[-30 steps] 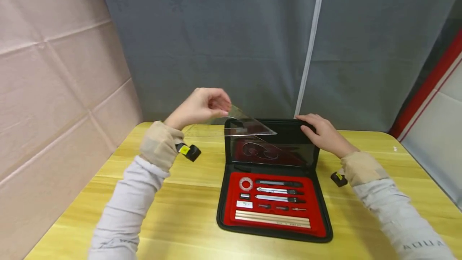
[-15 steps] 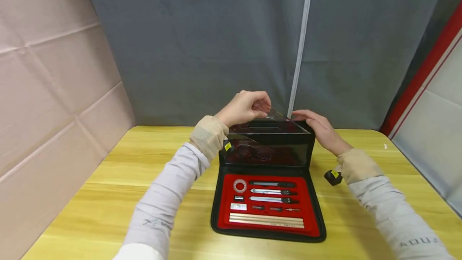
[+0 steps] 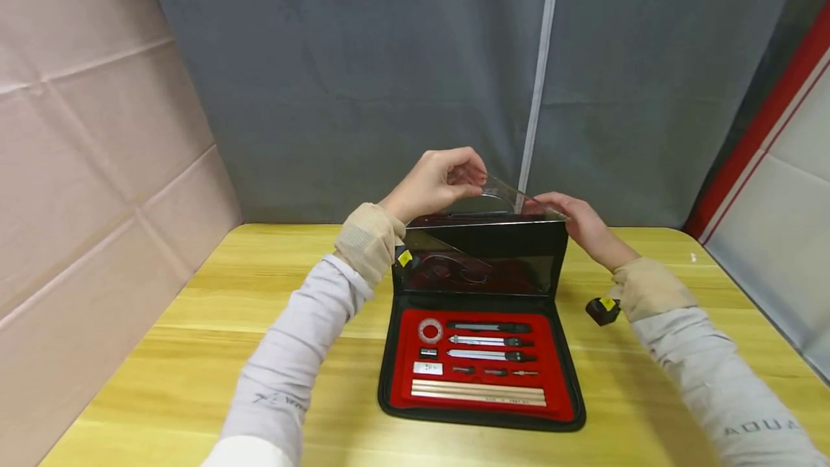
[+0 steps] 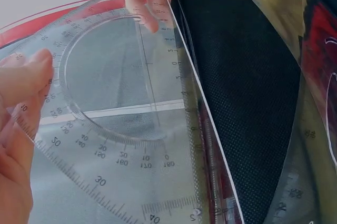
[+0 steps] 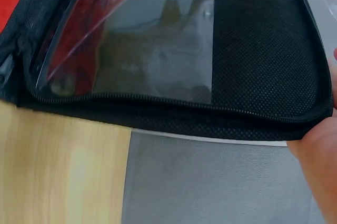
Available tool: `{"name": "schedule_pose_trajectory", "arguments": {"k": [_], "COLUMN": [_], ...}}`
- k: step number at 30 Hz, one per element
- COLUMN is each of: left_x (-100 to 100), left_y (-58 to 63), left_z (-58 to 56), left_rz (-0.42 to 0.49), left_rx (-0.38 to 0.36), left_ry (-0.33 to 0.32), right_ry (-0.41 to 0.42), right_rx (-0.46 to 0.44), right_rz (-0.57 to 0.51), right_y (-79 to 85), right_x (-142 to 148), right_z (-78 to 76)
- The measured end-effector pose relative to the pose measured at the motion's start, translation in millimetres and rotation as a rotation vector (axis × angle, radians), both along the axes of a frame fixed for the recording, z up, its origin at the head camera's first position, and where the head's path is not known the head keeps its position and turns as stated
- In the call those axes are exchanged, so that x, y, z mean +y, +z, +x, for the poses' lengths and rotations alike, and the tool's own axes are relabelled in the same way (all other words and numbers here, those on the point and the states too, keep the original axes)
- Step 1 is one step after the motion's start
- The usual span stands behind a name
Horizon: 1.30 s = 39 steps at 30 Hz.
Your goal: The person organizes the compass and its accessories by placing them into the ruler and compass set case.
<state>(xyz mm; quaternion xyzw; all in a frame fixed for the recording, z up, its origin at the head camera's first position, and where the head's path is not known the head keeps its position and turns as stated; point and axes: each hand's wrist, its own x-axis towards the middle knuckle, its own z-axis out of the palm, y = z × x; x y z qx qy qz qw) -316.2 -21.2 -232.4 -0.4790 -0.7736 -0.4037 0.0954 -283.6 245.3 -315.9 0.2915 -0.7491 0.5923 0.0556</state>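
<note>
My left hand [image 3: 441, 179] pinches a clear set square [image 4: 105, 155] by its sloping edge. This set square has a protractor arc cut into it and is tilted above the top edge of the black zip case's lid [image 4: 242, 103]. My right hand [image 3: 590, 233] grips the lid's upper right corner, with the thumb [image 5: 318, 155] in front. The lid stands upright, and its clear pocket [image 5: 152, 50] has another transparent drawing piece with curved cut-outs inside. Seen through the plastic in the left wrist view, the right fingertips lie behind the set square's far corner.
In the case's red tray [image 3: 480, 380] lie a small round protractor [image 3: 431, 331], compasses [image 3: 489, 341], a sharpener [image 3: 429, 353], an eraser [image 3: 428, 368] and several pencils [image 3: 478, 392]. Behind the wooden table [image 3: 285, 323] hangs a grey curtain [image 3: 363, 56].
My left hand has carried the set square rightward from beside the case to above the lid, then raised it slightly. The right hand stays at the lid's corner.
</note>
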Motion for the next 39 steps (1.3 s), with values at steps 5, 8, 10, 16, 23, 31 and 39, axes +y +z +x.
{"name": "schedule_pose_trajectory", "arguments": {"k": [5, 8, 10, 16, 23, 31, 39], "left_x": [-8, -12, -13, -12, -3, -40, -81], "left_y": [2.4, 3.9, 4.3, 1.6, -13.6, -24.6, -49.7], "left_z": [1.4, 2.6, 3.5, 3.4, -4.2, -14.5, -29.6], "left_rz": [0.065, 0.127, 0.153, 0.187, 0.13, -0.186, -0.479], "left_rx": [-0.003, -0.008, -0.012, -0.018, -0.014, -0.094, -0.196], "left_ry": [-0.017, -0.026, -0.037, -0.062, -0.03, 0.14, 0.189], "right_ry": [0.142, 0.204, 0.22, 0.216, -0.144, -0.306, -0.397], "right_rx": [-0.011, -0.011, -0.013, 0.016, 0.136, 0.261, 0.316], "right_rz": [-0.15, -0.224, -0.245, -0.241, 0.071, 0.249, 0.222], "right_y": [-4.4, -7.1, -8.3, -11.4, -6.2, -4.8, -5.5], "right_x": [3, 5, 6, 7, 7, 1, 13], "right_z": [-3.7, -4.4, -4.4, -7.8, -0.4, 1.7, 5.2]}}
